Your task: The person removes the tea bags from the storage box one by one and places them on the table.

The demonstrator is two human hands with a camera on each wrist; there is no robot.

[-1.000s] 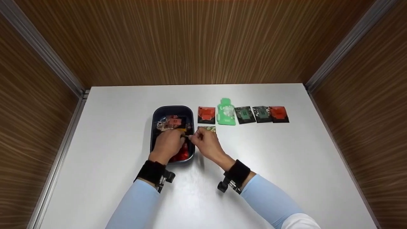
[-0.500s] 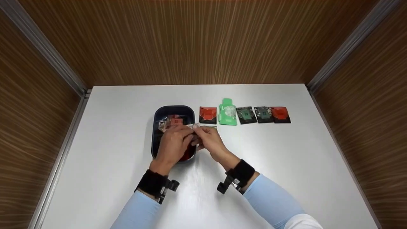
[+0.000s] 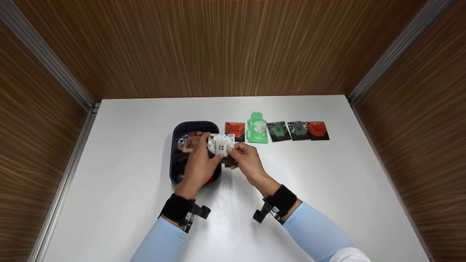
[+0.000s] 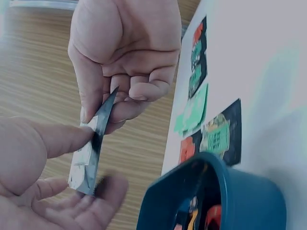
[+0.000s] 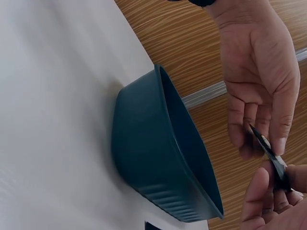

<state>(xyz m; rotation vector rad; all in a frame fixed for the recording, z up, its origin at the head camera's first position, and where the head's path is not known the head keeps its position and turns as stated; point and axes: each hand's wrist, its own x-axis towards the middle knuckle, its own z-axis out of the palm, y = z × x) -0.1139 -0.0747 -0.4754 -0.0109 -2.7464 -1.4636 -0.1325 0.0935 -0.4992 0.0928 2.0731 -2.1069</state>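
Both hands hold a flat square sachet (image 3: 221, 143) with a white patterned face and a small printed label, above the right rim of a dark blue bin (image 3: 177, 127). My left hand (image 3: 198, 163) has its thumb on the front face and its fingers about the left side. At the lower right, my right hand (image 3: 249, 162) pinches the sachet between thumb and fingers. In the left wrist view the sachet is seen nearly edge-on, its back dark. Inside the bin lie a red-brown sachet (image 3: 187, 144) and other packets, partly hidden by the left hand.
Right of the bin, a row holds a red and black sachet (image 3: 235, 129), a green bottle-shaped pouch (image 3: 257, 129), two dark green-labelled sachets and another red one (image 3: 318, 130). A floral sachet (image 4: 220, 136) lies beside the bin. Wood-grain panels surround the white table (image 3: 127, 145).
Both hands have lifted from over the bin's inside toward its right rim. The sachet, first hidden and then edge-on, now shows its white face. The row of sachets stays put.
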